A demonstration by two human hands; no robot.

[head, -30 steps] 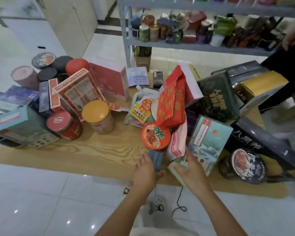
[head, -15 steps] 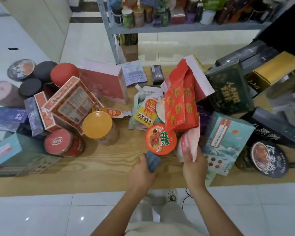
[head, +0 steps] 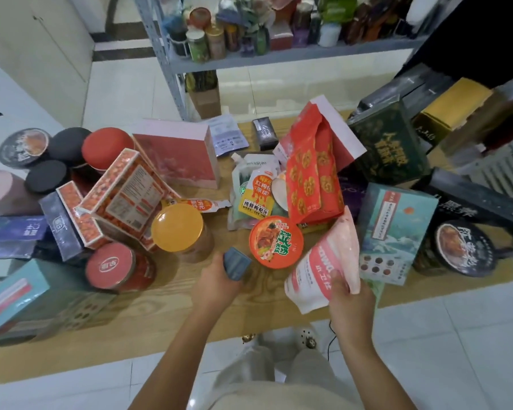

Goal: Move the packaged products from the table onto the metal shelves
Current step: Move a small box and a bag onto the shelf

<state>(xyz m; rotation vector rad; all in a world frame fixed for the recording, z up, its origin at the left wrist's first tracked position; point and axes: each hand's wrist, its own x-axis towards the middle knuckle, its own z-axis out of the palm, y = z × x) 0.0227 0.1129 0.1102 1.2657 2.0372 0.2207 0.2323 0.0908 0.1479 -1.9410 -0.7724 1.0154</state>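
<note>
head view, left hand [head: 216,284] gripping small box [head: 236,263], right hand [head: 350,294] pinching pink pouch [head: 326,261]

Your table [head: 166,294] stands before you, with the metal shelves [head: 279,56] behind it. Near the front edge, the noodle bowl [head: 276,241] sits between the small box [head: 236,263] in your left hand [head: 216,284] and the pouch [head: 323,261] in your right hand [head: 348,294]. The lidded jar [head: 178,227] stands left of the bowl, the round tin [head: 116,266] further left and nearer you. The tall bag [head: 311,176] rises behind the bowl, and the carton [head: 394,229] lies right of the pouch
</note>
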